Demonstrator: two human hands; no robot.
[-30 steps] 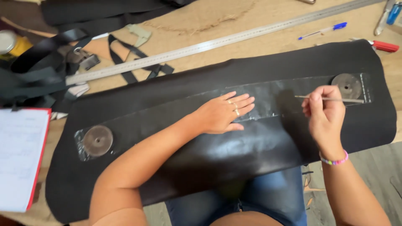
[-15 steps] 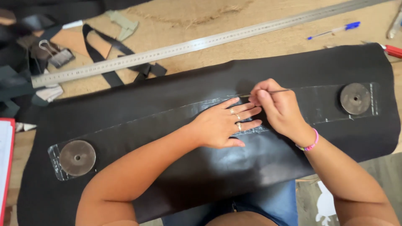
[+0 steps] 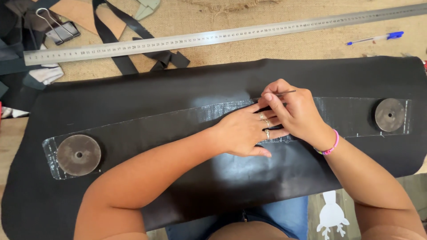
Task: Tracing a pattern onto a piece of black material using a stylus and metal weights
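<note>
Black leather sheet (image 3: 178, 102) lies flat across the desk (image 3: 249, 49), clear template strip (image 3: 347, 115) on it pinned by two round weights (image 3: 78, 154) (image 3: 389, 114). Right hand (image 3: 296, 113) has come in from the strip's right end to mid-strip, grip pinched on a thin scribing tool (image 3: 284, 93); marking now runs beside the left hand (image 3: 244, 133), pressed flat, fingers spread. Steel ruler (image 3: 213, 39) lies beyond.

Right hand (image 3: 296, 113) moved left beside left hand (image 3: 247, 132).
</note>
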